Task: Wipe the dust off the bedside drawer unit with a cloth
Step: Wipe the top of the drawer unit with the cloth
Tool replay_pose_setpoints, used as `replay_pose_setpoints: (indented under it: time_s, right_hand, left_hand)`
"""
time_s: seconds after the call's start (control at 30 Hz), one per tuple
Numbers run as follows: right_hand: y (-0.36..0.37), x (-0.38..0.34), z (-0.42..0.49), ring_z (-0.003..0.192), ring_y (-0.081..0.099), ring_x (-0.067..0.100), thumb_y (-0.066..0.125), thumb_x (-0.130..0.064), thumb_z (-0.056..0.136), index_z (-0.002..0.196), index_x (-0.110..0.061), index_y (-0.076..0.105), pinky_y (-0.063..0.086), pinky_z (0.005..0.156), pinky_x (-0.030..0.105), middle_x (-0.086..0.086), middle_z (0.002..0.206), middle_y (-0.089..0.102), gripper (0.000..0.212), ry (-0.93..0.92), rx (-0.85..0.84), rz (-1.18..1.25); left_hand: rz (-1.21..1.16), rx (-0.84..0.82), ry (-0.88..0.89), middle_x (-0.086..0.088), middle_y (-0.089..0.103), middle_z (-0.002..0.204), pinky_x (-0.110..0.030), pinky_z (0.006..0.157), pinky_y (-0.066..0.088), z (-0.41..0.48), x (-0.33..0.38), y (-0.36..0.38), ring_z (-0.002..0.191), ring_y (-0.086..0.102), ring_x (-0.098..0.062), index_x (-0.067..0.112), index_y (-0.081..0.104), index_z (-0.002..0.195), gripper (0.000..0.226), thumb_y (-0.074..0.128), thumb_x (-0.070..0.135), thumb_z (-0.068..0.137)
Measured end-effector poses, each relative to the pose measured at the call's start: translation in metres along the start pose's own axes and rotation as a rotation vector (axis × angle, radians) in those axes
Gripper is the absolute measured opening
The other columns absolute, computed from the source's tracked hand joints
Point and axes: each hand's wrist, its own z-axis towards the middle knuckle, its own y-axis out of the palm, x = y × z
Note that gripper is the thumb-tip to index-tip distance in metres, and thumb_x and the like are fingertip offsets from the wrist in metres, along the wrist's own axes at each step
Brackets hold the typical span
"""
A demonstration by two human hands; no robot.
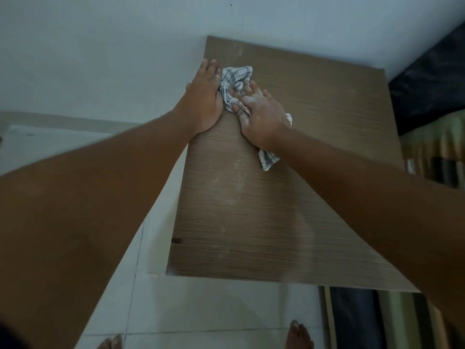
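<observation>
Risk: dust pushed off left edge of drawer unit [276, 222] onto floor [226, 311], or smeared if cloth [236, 76] bunches; pale streaks seen mid-top, unwiped. Cloth crumpled near far-left corner, pinned flat under right hand [261, 114], fingers spread over it, tail trailing beneath wrist. Left hand [203, 96] laid flat at edge, fingers extended, touching cloth side.

Cloth [236, 78] lies on drawer unit [264, 222], bed [432, 96] at right.

I see a white cloth [236, 78] checked with grey-blue lines, a brown wood-grain drawer unit top [251, 222], a pale wall [100, 59] and white floor tiles [214, 306].
</observation>
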Motion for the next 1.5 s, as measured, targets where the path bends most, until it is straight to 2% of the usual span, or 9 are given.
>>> replay_pose_setpoints:
  time_s: [0.27, 0.37, 0.47, 0.57, 0.7, 1.1, 1.3, 1.4, 1.5]
  right_hand:
    - [0.004, -0.028, -0.058, 0.152, 0.016, 0.022, 0.038, -0.033, 0.106, 0.149, -0.018, 0.04, 0.011, 0.124, 0.036, 0.006, 0.161, 0.028, 0.045, -0.012, -0.031, 0.031]
    - [0.007, -0.036, -0.081, 0.152, 0.017, 0.023, 0.038, -0.03, 0.106, 0.149, -0.02, 0.038, 0.011, 0.124, 0.037, 0.009, 0.161, 0.028, 0.044, -0.056, -0.042, 0.029]
    - [0.012, -0.046, -0.105, 0.152, 0.018, 0.027, 0.038, -0.028, 0.106, 0.151, -0.021, 0.036, 0.011, 0.124, 0.04, 0.013, 0.16, 0.029, 0.045, -0.121, -0.054, 0.05]
    - [0.016, -0.055, -0.129, 0.151, 0.018, 0.031, 0.039, -0.026, 0.106, 0.152, -0.019, 0.033, 0.011, 0.123, 0.045, 0.016, 0.159, 0.029, 0.047, -0.164, -0.091, 0.054]
    - [0.025, -0.071, -0.165, 0.149, 0.023, 0.035, 0.042, -0.024, 0.105, 0.15, -0.018, 0.035, 0.015, 0.122, 0.049, 0.017, 0.157, 0.035, 0.047, -0.227, -0.088, 0.029]
    - [0.031, -0.111, -0.249, 0.141, 0.041, 0.032, 0.049, -0.01, 0.092, 0.14, -0.017, 0.051, 0.034, 0.114, 0.052, 0.014, 0.147, 0.05, 0.049, -0.499, -0.178, 0.033]
    - [0.003, -0.113, -0.246, 0.142, 0.039, 0.006, 0.045, -0.023, 0.101, 0.139, -0.019, 0.055, 0.032, 0.119, 0.026, 0.002, 0.148, 0.051, 0.039, -0.205, -0.193, 0.596]
    - [-0.021, -0.111, -0.2, 0.122, 0.052, -0.012, 0.051, -0.026, 0.101, 0.131, -0.024, 0.061, 0.039, 0.102, 0.007, -0.011, 0.133, 0.061, 0.031, -0.016, 0.013, 0.7]
    - [-0.044, -0.093, -0.131, 0.091, 0.063, -0.005, 0.046, -0.03, 0.104, 0.121, -0.026, 0.064, 0.045, 0.073, 0.0, -0.017, 0.096, 0.068, 0.025, 0.168, 0.099, 0.676]
  left_hand:
    - [0.091, 0.059, 0.034, -0.022, 0.032, 0.157, -0.043, 0.124, 0.024, -0.003, -0.003, 0.003, 0.15, 0.024, -0.034, -0.002, 0.038, 0.147, 0.065, 0.022, 0.024, 0.09]
    - [0.117, 0.107, 0.072, -0.016, 0.046, 0.142, -0.025, 0.116, 0.029, -0.008, -0.001, 0.002, 0.134, 0.045, -0.018, 0.009, 0.048, 0.137, 0.049, 0.022, 0.019, 0.097]
    - [0.113, 0.123, 0.12, -0.001, 0.038, 0.116, -0.033, 0.111, 0.035, -0.009, -0.003, 0.001, 0.1, 0.041, -0.005, 0.024, 0.048, 0.111, 0.023, 0.032, 0.012, 0.1]
    - [0.07, 0.124, 0.057, -0.011, 0.056, 0.122, -0.036, 0.109, 0.04, -0.007, -0.002, 0.002, 0.113, 0.053, -0.022, 0.009, 0.056, 0.121, 0.039, 0.028, 0.019, 0.096]
    - [0.137, 0.048, 0.028, -0.023, 0.026, 0.16, -0.043, 0.125, 0.021, -0.012, 0.006, -0.002, 0.152, 0.019, -0.034, -0.005, 0.03, 0.151, 0.055, 0.025, 0.015, 0.1]
    - [0.072, -0.027, -0.002, -0.02, 0.011, 0.166, -0.051, 0.126, 0.015, -0.012, 0.011, -0.01, 0.155, 0.004, -0.034, -0.002, 0.022, 0.155, 0.054, 0.03, 0.011, 0.103]
    - [-0.003, 0.008, -0.019, -0.019, 0.015, 0.165, -0.046, 0.127, 0.015, -0.006, 0.005, -0.006, 0.155, 0.008, -0.034, -0.002, 0.025, 0.154, 0.052, 0.032, 0.012, 0.105]
    - [-0.211, 0.117, -0.092, -0.02, 0.039, 0.156, -0.029, 0.117, 0.029, -0.004, -0.002, -0.003, 0.145, 0.037, -0.031, 0.001, 0.03, 0.153, 0.05, 0.032, 0.019, 0.106]
    - [-0.333, 0.197, -0.241, -0.018, 0.056, 0.143, -0.026, 0.106, 0.039, 0.007, -0.011, 0.002, 0.133, 0.053, -0.029, 0.003, 0.04, 0.148, 0.047, 0.033, 0.026, 0.107]
